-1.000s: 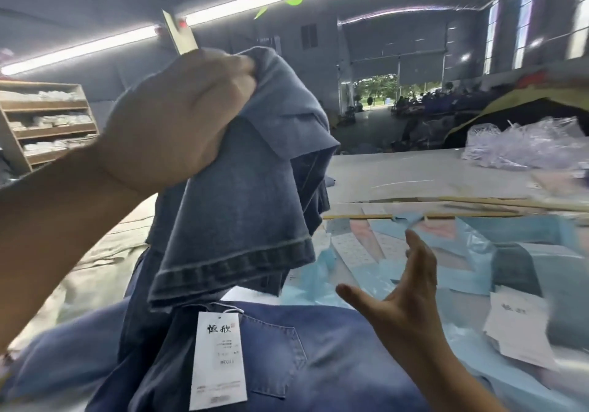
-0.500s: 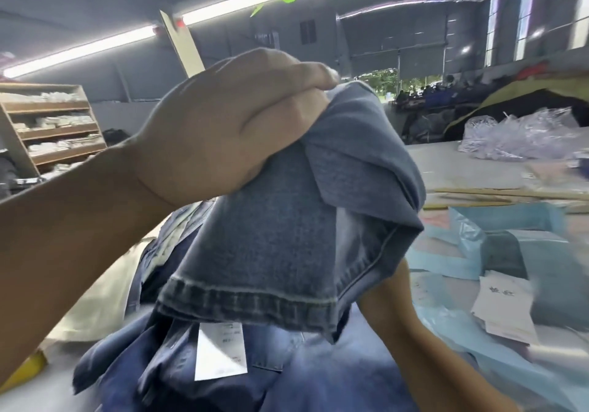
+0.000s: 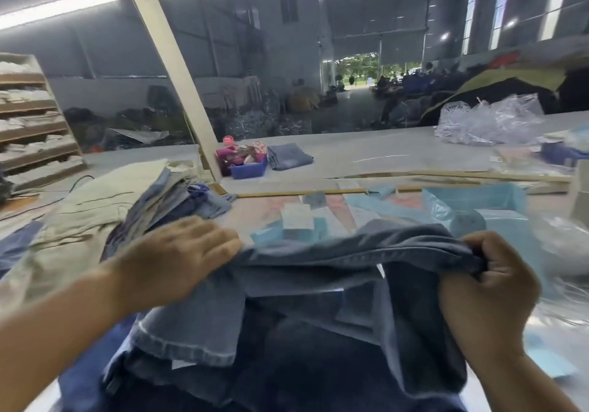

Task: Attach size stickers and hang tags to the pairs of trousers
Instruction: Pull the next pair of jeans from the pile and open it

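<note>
Your left hand (image 3: 178, 258) lies on the near-left end of the folded denim trousers (image 3: 318, 284), fingers bent over the fabric edge and gripping it, while your right hand (image 3: 490, 278) is curled tightly around the bunched cloth at the right end. The trousers stretch between both hands, on top of darker denim on the table (image 3: 366, 153). A white hang tag (image 3: 183, 364) peeks out beneath the pale hem at lower left. A stack of folded garments (image 3: 105, 204) sits left, a blue tray (image 3: 248, 169) farther back.
</note>
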### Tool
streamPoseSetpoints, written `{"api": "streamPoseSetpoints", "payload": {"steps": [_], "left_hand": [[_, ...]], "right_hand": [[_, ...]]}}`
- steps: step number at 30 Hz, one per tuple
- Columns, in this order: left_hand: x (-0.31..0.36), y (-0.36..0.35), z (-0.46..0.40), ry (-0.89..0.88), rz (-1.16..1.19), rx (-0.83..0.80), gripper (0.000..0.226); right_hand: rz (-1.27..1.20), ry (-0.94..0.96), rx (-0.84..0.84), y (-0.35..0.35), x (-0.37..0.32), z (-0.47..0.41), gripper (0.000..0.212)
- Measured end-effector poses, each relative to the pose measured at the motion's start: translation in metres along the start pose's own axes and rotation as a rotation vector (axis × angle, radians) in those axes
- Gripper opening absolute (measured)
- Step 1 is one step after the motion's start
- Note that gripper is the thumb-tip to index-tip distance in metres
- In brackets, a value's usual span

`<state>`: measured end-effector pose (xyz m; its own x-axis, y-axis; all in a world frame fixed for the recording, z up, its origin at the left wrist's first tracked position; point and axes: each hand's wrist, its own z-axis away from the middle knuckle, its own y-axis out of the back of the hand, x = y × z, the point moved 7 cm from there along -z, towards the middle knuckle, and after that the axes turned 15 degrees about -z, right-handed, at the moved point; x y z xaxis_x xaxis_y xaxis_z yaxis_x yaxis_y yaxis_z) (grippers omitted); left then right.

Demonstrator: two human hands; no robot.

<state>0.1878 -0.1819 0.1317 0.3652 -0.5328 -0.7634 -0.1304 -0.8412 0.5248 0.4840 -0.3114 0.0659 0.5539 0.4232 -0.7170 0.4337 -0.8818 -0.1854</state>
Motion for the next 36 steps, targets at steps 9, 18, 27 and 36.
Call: {"api": "streamPoseSetpoints", "payload": {"steps": [9, 18, 27, 36], "left_hand": [[0.049, -0.059, 0.013, 0.214, 0.283, -0.268, 0.058], [0.003, -0.031, -0.017, 0.345, 0.079, 0.025, 0.039], [0.018, -0.101, -0.003, 0.364, -0.047, -0.213, 0.021], [0.028, -0.154, 0.055, 0.820, 0.191, -0.740, 0.062]], "right_hand": [[0.334, 0.087, -0.264, 0.000, 0.005, 0.017, 0.034], [0.237, 0.321, -0.732, -0.033, -0.013, 0.074, 0.131], [0.408, 0.512, -0.731, -0.042, 0.014, 0.075, 0.069], [0.683, 0.332, -0.995, -0.056, 0.024, 0.079, 0.070]]}}
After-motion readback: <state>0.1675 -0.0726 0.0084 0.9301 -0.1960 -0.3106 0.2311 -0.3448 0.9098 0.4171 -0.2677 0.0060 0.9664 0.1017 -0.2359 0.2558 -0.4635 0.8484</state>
